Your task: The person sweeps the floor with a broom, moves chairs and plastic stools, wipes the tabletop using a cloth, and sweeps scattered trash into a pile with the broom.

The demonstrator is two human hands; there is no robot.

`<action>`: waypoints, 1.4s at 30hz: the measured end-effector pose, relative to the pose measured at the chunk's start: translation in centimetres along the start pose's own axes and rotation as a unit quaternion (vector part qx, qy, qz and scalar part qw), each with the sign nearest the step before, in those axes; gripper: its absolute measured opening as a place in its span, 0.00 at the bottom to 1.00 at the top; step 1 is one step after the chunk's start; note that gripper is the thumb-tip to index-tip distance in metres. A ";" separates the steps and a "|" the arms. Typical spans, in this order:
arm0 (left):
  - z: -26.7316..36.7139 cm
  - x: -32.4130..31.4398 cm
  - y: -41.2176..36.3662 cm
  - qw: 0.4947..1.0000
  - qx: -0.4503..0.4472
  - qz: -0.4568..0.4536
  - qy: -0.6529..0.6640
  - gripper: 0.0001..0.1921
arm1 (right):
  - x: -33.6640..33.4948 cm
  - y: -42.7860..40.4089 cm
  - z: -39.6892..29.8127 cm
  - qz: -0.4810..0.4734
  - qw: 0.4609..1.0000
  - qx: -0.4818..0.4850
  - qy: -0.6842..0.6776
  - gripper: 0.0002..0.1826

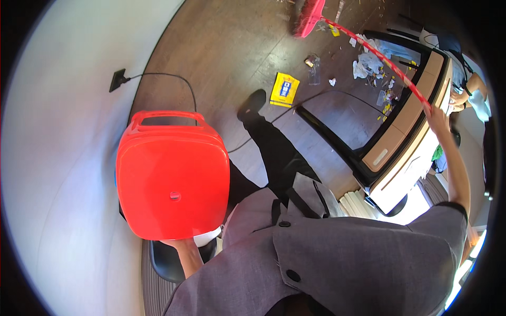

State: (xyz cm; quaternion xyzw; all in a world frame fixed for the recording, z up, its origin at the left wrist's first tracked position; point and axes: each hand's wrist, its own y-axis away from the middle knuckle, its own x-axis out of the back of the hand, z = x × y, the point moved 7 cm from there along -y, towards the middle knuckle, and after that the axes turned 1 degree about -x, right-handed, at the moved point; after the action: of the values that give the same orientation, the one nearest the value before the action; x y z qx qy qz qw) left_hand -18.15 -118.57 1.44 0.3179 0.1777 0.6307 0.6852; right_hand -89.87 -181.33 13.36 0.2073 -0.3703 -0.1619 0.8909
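A red plastic stool [174, 170] with a small hole in its seat is at the left, near the wall. My left hand [170, 241] holds it at its near edge; the fingers are hidden beneath. At the right, my right hand [437, 120] is closed around the upper end of a red patterned broom handle [389, 63]. The handle slants across the desk to a pink broom head [310, 17] with dark red bristles, on the floor at the top.
A yellow packet [284, 90] lies by my shoe [253, 103]. Crumpled plastic and paper scraps [367, 65] litter the floor beside the desk [395, 134]. A black cable [336, 91] crosses the floor; another runs from a wall socket [117, 80]. Another person's hands [460, 98] are beyond the desk.
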 end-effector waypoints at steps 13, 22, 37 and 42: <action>-1.4 -23.5 1.8 0.975 0.051 -0.181 0.120 0.29 | 0.6 -12.5 -27.7 -0.083 0.964 0.231 -0.103 0.41; -4.7 -37.5 -7.0 0.930 0.069 -0.320 0.165 0.29 | -5.8 -13.8 0.2 -0.125 0.988 -0.038 -0.079 0.41; -6.3 -34.9 -18.2 0.953 0.100 -0.258 0.124 0.27 | 5.0 -22.9 -18.7 -0.100 0.979 0.075 -0.159 0.37; -11.1 -37.1 -24.4 0.952 0.154 -0.220 0.146 0.29 | 4.8 -30.7 -18.9 -0.092 0.988 0.032 -0.120 0.43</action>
State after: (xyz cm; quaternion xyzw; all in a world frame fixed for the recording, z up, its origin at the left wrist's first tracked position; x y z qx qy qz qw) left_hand -12.16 -152.57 -28.65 0.2775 0.4364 0.4683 0.7164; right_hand -77.04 -205.22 -10.94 0.2484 -0.4590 -0.2552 0.8139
